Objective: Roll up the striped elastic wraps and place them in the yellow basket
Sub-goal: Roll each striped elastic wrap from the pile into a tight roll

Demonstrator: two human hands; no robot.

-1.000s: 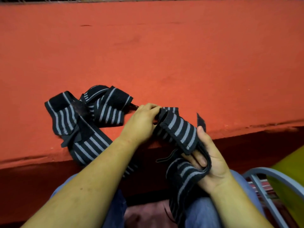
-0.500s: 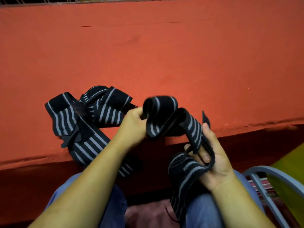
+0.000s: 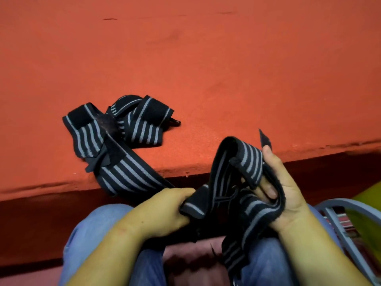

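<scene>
Lower centre, the left hand [image 3: 165, 211] clenches one striped wrap's [image 3: 248, 156] end while the right hand [image 3: 286, 195] holds its loop, seemingly to begin rolling; a second wrap [image 3: 115, 141] lies centre-left on the table [image 3: 226, 69].

Red table [image 3: 206, 69]; blue jeans [image 3: 86, 234]; grey chair frame [image 3: 354, 203]

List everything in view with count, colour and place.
held elastic wrap: one, black with grey stripes, between both hands
loose elastic wraps: tangled heap, count unclear, same colours, on table, hanging over edge
table: one, red, upper view
yellow basket: one, partly seen, lower right
metal frame: one, grey, lower right
jeans: one pair, blue, bottom
left hand: one, grips held wrap's end
right hand: one, holds wrap's loop
</scene>
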